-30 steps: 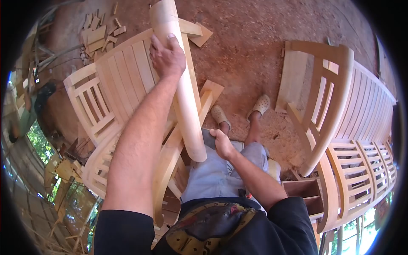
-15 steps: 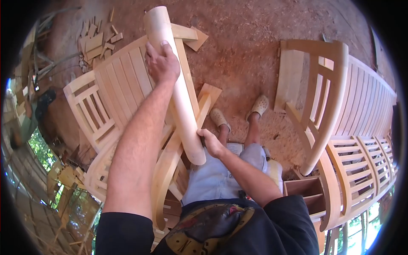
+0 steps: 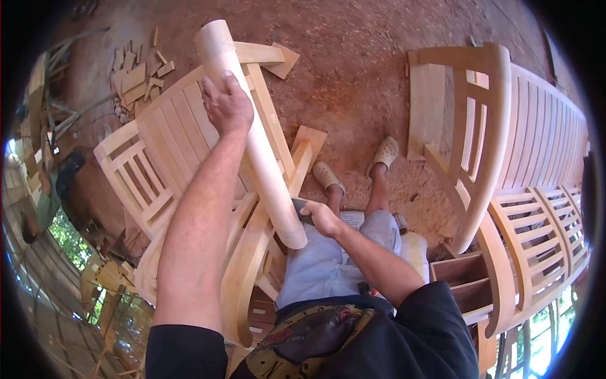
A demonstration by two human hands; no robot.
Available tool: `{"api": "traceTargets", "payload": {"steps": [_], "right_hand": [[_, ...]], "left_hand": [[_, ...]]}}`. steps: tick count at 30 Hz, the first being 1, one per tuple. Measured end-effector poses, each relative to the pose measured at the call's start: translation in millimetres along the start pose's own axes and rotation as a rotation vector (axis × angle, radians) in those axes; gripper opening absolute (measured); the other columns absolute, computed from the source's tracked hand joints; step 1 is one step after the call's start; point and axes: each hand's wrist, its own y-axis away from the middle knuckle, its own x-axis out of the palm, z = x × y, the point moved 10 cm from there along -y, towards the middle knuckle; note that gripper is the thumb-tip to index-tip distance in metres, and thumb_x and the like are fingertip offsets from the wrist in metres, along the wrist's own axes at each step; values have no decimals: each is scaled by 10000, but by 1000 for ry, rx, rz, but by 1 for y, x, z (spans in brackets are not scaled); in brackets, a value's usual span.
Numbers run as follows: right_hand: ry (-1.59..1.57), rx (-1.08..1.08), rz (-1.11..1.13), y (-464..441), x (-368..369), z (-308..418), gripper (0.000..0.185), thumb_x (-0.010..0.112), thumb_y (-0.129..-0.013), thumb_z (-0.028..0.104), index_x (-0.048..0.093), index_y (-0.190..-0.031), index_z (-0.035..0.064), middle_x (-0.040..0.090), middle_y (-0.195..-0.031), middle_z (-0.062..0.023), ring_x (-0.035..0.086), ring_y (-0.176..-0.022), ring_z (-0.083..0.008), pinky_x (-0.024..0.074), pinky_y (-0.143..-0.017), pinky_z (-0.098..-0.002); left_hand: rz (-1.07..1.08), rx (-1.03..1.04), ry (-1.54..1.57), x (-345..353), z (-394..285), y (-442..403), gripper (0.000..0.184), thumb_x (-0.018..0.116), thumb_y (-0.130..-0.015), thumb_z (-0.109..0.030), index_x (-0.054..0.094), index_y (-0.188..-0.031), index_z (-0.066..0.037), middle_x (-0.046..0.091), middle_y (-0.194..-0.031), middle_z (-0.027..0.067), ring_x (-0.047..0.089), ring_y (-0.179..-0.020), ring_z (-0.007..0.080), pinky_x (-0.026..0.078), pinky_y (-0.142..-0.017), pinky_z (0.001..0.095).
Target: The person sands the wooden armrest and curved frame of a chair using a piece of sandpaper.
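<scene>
A long, pale wooden armrest (image 3: 257,136) with a rounded end slants across the middle of the view, over a slatted wooden bench (image 3: 180,104). My left hand (image 3: 228,104) grips it near its far end, the thumb on top and the fingers round the left side. Close to the near end, my right hand (image 3: 320,216) pinches a dark flat piece of sandpaper (image 3: 302,211) against the armrest's right edge. Part of the sandpaper is hidden under my fingers.
On the right stands a second slatted bench (image 3: 543,126), with a drawer unit (image 3: 464,278) near it. Wood offcuts (image 3: 136,79) lie on the dirt floor (image 3: 366,69) at the upper left. A person (image 3: 47,196) is partly visible at the far left.
More of the dark sandpaper shows beside my right thumb now. The view has shifted slightly, and the armrest's far end with my left hand appears further left and lower.
</scene>
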Motion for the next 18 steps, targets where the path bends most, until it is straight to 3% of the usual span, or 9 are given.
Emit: {"api": "traceTargets", "payload": {"steps": [7,11,15,18], "right_hand": [[4,92,2,-13,6,-11,369,502,-877,166,683,-1144,-13,655,-1004,-45,591,-911,-195,466,-871,-317],[-84,-13,57,10,9,12,394,498,-887,177,667,-1182,-24,667,-1074,-61,602,-960,-209,480,-874,-348],[-44,102,-101,-13,8,-7,353,500,-890,198,664,-1115,-19,686,-1031,-92,616,-911,-227,487,-881,-355],[-57,29,-139,3,5,6,346,503,-895,224,658,-1085,-21,680,-961,-114,630,-880,-234,498,-829,-379]], "left_hand": [[16,4,21,1,-2,1,764,396,-1043,-531,334,-1558,29,460,-1513,303,485,-1376,452,389,-1150,527],[19,14,31,0,-1,2,769,392,-1045,-527,322,-1566,34,450,-1525,304,474,-1389,450,369,-1171,520],[0,16,14,-1,-3,2,773,383,-1047,-525,313,-1570,41,451,-1521,309,473,-1387,452,368,-1168,518],[-1,19,-9,0,-3,3,772,374,-1049,-527,312,-1571,38,451,-1519,311,471,-1389,452,367,-1167,520]]}}
